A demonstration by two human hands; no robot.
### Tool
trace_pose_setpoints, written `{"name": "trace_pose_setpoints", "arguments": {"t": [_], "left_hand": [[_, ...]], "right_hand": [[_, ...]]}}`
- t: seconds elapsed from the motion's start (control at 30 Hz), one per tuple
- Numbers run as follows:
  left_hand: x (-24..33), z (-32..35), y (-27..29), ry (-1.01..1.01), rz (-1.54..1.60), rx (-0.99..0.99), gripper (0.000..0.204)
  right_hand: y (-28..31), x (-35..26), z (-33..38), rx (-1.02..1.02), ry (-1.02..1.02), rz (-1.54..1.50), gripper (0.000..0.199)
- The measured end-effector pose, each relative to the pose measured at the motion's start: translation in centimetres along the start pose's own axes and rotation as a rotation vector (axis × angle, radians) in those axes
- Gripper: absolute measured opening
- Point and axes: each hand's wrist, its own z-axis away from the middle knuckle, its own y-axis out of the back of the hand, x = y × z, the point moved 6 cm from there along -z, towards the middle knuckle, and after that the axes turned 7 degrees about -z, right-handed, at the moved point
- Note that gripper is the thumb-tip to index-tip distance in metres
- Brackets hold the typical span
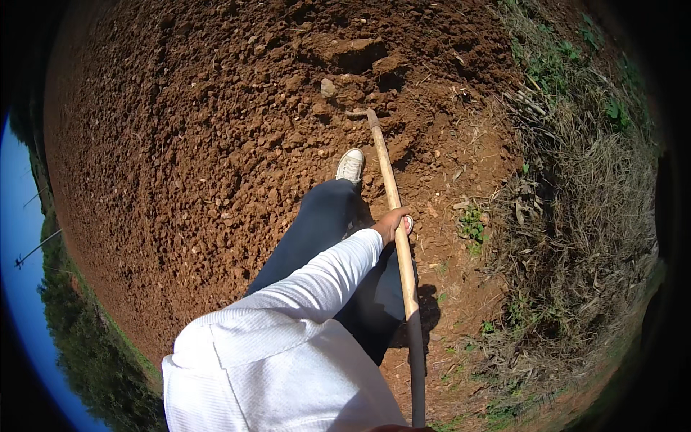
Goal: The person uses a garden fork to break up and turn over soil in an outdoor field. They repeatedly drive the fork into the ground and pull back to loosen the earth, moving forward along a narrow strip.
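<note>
Left hand [392, 225] fingers curled around wooden hoe handle [392, 194] mid-shaft, blade end in red soil [180, 144], right hand unseen.

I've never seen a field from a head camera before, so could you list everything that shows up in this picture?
Wooden handle: one, pale tan, long and straight, running from the soil at top centre down to the lower edge; its working end is sunk in the soil and hidden.
Tilled soil: one wide patch, red-brown and cloddy, filling the left and top.
Stone: one, pale grey, on the soil near the top.
Dry grass and weeds: a strip, straw-brown with green sprigs, along the right.
Trees and sky: dark green and blue, at the far left rim.
Shoe: one, white, on the soil beside the handle.
Trouser leg: dark blue.
Sleeve: white.
Left hand: gripping the handle midway.
Right hand: barely visible at the lower edge.
</note>
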Motion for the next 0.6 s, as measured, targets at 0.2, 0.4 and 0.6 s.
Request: {"name": "trace_pose_setpoints", "arguments": {"t": [0.2,0.4,0.6], "left_hand": [[-1.3,2.5,-0.3,-0.032,0.008,0.004,0.024],[-2.0,3.7,-1.2,-0.04,-0.017,0.11,0.013],[0.9,5.5,-1.4,-0.062,-0.047,0.155,0.011]], "right_hand": [[1.8,0.5,-1.5,0.096,-0.02,0.375,0.025],[6.0,-2.8,-2.5,0.211,-0.018,0.681,0.021],[4.1,-3.8,-8.0,0.109,0.084,0.677,0.019]]}}
